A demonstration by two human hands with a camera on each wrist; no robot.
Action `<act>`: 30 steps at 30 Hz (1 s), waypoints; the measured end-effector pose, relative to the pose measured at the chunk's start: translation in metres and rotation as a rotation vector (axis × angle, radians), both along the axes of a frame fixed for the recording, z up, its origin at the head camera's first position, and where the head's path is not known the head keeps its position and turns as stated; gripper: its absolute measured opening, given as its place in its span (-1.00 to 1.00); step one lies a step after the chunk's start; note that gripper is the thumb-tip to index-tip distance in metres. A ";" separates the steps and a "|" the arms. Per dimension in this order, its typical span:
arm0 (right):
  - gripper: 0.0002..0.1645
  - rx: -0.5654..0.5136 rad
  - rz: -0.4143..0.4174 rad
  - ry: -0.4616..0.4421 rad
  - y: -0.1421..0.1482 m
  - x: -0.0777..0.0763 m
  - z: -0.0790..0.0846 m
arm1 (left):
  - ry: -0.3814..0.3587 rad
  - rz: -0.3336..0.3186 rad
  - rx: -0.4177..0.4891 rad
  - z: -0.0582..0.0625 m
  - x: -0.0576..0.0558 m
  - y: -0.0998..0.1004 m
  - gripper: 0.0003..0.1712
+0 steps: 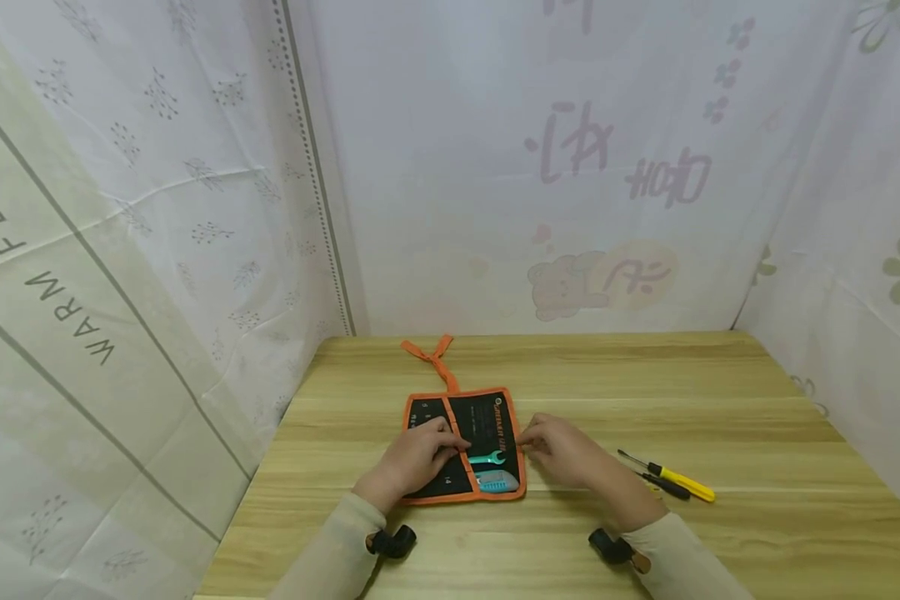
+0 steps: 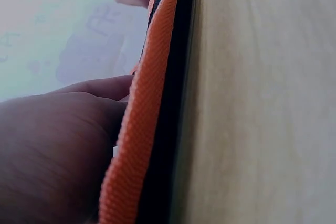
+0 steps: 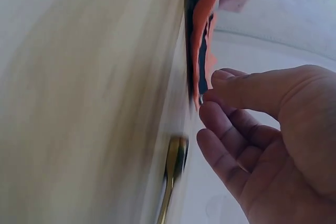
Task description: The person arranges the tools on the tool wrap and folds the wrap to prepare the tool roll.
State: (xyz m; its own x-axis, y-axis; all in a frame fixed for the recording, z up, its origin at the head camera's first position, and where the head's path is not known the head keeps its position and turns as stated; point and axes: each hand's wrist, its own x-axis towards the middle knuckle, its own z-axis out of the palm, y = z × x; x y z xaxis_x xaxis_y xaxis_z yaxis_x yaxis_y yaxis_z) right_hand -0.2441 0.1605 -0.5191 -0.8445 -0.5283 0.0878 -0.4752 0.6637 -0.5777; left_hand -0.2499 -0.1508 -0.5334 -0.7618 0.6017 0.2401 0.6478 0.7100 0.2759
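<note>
A black tool pouch (image 1: 487, 421) with orange trim lies spread on the table. A turquoise open-end wrench (image 1: 487, 458) and a turquoise utility knife (image 1: 497, 481) sit in its pockets, their lower parts hidden. My left hand (image 1: 420, 454) pinches the orange pocket edge at the pouch's middle; its fingertips are partly hidden behind the orange trim (image 2: 142, 114) in the left wrist view. At the pouch's right border, my right hand (image 1: 562, 450) pinches the edge between thumb and index finger (image 3: 218, 98), with the other fingers loosely curled.
Right of my right hand lie a screwdriver with a yellow and black handle (image 1: 686, 482) and a black-handled tool (image 1: 667, 486), partly covered by the forearm. The pouch's orange tie (image 1: 438, 362) stretches toward the table's back edge. Printed curtains (image 1: 450, 167) surround the wooden table (image 1: 607, 383).
</note>
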 end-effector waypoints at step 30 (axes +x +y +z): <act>-0.70 -0.090 -0.301 0.051 0.129 0.017 -0.004 | -0.062 0.077 0.039 -0.006 -0.006 0.002 -0.83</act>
